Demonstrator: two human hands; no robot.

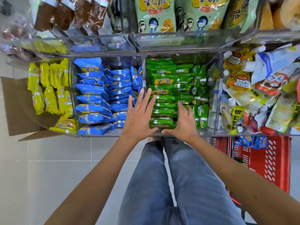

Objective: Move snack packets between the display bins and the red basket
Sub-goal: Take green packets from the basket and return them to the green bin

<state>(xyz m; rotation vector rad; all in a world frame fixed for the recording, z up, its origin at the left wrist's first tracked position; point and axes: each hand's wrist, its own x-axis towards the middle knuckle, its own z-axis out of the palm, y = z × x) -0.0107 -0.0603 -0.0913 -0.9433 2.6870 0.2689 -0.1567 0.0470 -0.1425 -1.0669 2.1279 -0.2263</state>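
Head view: clear display bins [217,95] stand side by side and hold, left to right, yellow packets [48,91], blue packets [94,95], green packets [164,82] and mixed spouted pouches [240,82]. The green packets carry a yellow label reading "掌心脆"; the same characters appear on the large green bags [155,15] on the shelf above. Most green packets lie flat, long axis running left to right, stacked front to back; those at the bin's right side stand on edge. The left hand [139,116] is spread flat, fingers straight, over the divider between the blue and green bins. The right hand [181,124] is likewise spread over the front green packets. Neither hand holds anything; contact with the packets cannot be determined. The red basket [267,163] sits on the floor at lower right, containing blue packets.
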